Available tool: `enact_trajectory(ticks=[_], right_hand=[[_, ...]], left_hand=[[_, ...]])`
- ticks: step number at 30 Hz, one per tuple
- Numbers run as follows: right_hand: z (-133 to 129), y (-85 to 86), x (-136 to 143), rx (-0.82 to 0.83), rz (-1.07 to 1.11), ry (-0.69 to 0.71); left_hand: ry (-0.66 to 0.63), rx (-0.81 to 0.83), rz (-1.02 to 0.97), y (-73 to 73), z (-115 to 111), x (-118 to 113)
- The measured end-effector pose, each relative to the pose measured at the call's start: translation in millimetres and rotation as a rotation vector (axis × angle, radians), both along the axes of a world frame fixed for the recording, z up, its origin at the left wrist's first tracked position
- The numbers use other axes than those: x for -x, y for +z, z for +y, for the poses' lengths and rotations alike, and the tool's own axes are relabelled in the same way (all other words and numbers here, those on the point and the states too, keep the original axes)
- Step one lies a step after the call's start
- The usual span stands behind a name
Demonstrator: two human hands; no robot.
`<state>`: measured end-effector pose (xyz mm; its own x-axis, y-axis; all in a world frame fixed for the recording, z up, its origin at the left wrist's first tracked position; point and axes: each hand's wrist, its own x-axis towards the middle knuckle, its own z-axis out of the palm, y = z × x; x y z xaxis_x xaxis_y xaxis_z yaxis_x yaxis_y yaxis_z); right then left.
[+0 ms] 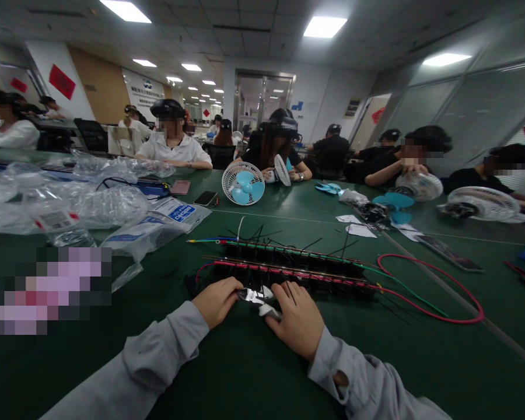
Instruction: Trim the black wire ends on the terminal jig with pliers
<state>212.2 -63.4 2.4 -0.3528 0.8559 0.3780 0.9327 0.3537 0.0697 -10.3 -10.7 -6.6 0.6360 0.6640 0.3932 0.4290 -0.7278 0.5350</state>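
My right hand (300, 318) is closed round a pair of cutting pliers (252, 296) with pale handles, their jaws pointing left. At the jaw tips, my left hand (216, 302) has its fingers pressed together; whatever they pinch is hidden. Just beyond both hands lies a long black wiring assembly (289, 279) in two rows. A red wire (266, 267) runs along the near row and a green wire (284, 249) along the far one. Several thin black cable-tie tails (338, 246) stick up from it.
Clear plastic bags (157, 224) and packaging spread over the left side of the green table (227, 373). A phone (205, 198) and a fan with blue blades (244, 184) are farther back. A red cable loop (479, 303) extends to the right. Several people sit opposite, some handling fan parts.
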Motion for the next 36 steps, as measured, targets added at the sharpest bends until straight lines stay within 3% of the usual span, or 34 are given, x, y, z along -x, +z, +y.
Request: enact_trajectory(ticks=[10, 28, 36], right_hand=[[1.9, -0.9, 1.4, -0.028, 0.000, -0.003], [-0.6, 2.2, 2.3, 0.076, 0.039, -0.013], [-0.9, 1.0, 0.9, -0.026, 0.053, 0.026]], left_hand=[[0.002, 0.010, 0.000, -2.0, 0.6, 0.0], [0.005, 0.012, 0.025, 0.6, 0.4, -0.6], [0.000, 0.011, 0.015, -0.1, 0.1, -0.5]])
